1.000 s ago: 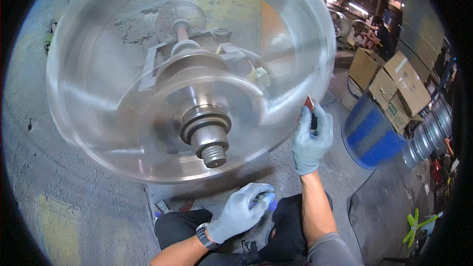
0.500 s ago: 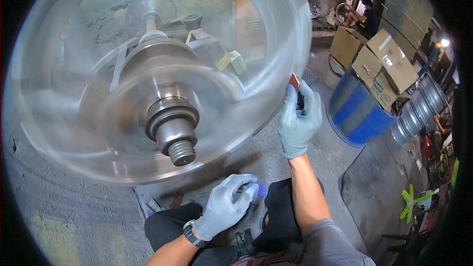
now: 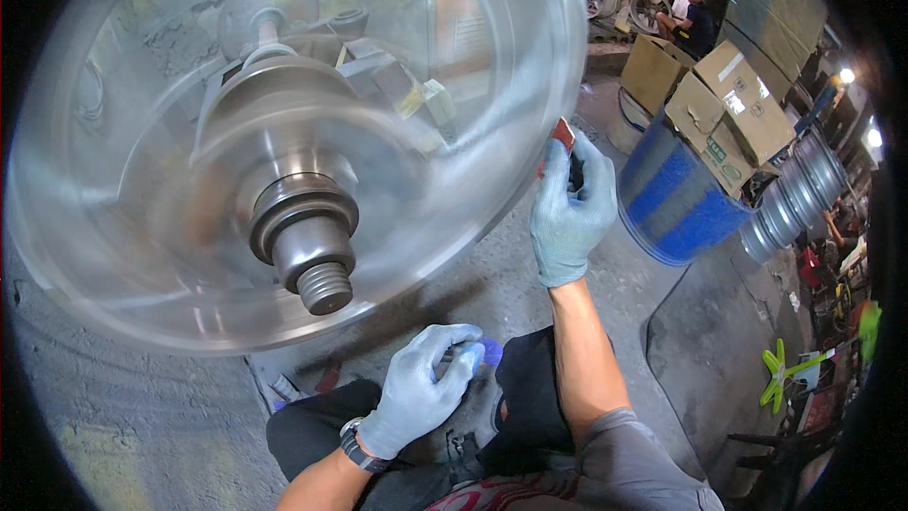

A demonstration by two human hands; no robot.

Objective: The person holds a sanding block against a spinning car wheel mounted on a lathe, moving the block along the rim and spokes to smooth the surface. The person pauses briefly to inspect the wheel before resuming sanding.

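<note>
A large silver wheel rim, blurred by spinning, fills the upper left. It turns on a steel spindle with a threaded end. My gloved right hand is at the rim's right edge. Its fingers pinch a reddish-brown piece of sandpaper at the rim's outer side; whether the two touch is hard to tell. Over my lap, below the rim, my gloved left hand is curled, thumb and fingers drawn together. A purple thing shows just past its fingertips; whether the hand holds it is unclear.
Cardboard boxes sit on a blue barrel to the right. Silver rims are stacked beyond it. A bright green star-shaped object is at the lower right. Another person sits in the far background.
The view has shifted slightly, and the rim appears a little further left. My right hand and the sandpaper remain at the rim's edge. The left hand keeps its curled pose.
</note>
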